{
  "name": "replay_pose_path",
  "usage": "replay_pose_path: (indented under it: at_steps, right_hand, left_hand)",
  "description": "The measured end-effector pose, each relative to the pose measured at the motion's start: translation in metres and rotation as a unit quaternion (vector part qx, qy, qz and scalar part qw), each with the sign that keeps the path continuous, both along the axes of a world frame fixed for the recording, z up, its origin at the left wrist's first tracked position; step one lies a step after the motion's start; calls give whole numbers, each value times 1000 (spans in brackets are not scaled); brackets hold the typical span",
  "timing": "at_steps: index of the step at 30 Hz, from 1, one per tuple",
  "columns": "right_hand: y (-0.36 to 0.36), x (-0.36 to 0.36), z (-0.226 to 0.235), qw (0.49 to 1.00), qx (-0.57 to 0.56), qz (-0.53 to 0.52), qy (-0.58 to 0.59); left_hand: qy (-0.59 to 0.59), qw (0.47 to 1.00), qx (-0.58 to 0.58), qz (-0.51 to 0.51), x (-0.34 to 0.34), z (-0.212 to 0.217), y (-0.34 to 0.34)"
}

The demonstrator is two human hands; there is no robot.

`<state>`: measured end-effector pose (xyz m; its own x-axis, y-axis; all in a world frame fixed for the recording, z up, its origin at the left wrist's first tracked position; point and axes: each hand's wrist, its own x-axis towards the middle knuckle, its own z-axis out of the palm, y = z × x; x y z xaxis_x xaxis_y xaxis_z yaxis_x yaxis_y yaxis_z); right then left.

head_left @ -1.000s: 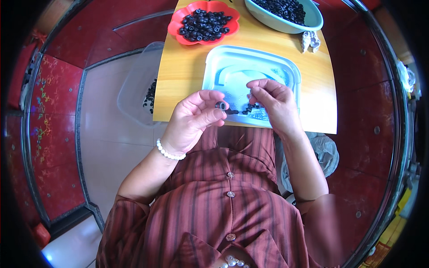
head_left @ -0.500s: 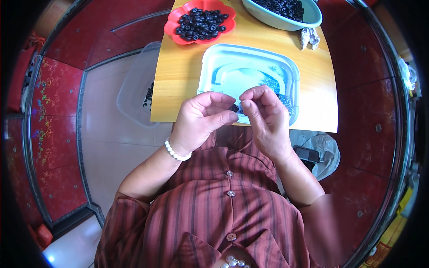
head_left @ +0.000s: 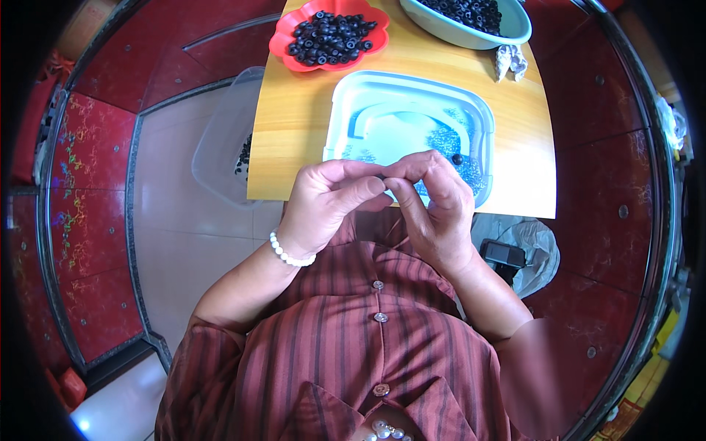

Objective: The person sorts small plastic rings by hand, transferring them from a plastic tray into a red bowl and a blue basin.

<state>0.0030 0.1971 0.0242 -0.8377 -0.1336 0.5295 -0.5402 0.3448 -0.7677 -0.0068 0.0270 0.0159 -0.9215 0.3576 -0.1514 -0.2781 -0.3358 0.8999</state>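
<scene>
Between the fingertips (head_left: pixel 382 182) of both hands, a very small dark bead is pinched; it is almost hidden, so I cannot tell its exact shape. The left hand (head_left: pixel 327 202) and the right hand (head_left: pixel 434 206) meet thumb to thumb, fingers narrow and closed on this bead, just above the near edge of the desk (head_left: pixel 294 140). Right behind the fingers lies a pale blue tray (head_left: pixel 346 110) with one dark bead (head_left: pixel 457 159) and some bluish small pieces in it. Farther from the fingers stand a red plate (head_left: pixel 283 53) and a light green bowl (head_left: pixel 507 33), both full of dark beads. I judge that most beads are not yet handled. Left of the fingers, below the desk, a clear plastic box (head_left: pixel 217 147) holds only a few beads.
</scene>
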Motion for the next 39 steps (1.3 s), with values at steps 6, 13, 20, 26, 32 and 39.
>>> replay_pose_path:
  at_steps: [6,13,20,26,32,39]
  right_hand:
    - [-14,9,-19,995,54,-22,85]
    - [17,-10,-13,992,115,-42,30]
    - [72,-22,-14,944,272,-138,-129]
    - [56,-18,-28,908,376,-164,-88]
    - [47,-21,-27,894,402,-177,-94]
    - [58,-21,-28,918,360,-154,-58]
  left_hand:
    - [-49,988,144,26,1,-12,-1]
    - [-124,956,264,-13,-8,-25,-22]
    - [-175,919,354,-26,-18,-30,-37]
    - [-194,914,355,-41,-18,-24,-34]
    - [-181,925,330,-47,-16,-22,-34]
    - [-165,931,316,-81,-11,-18,-22]
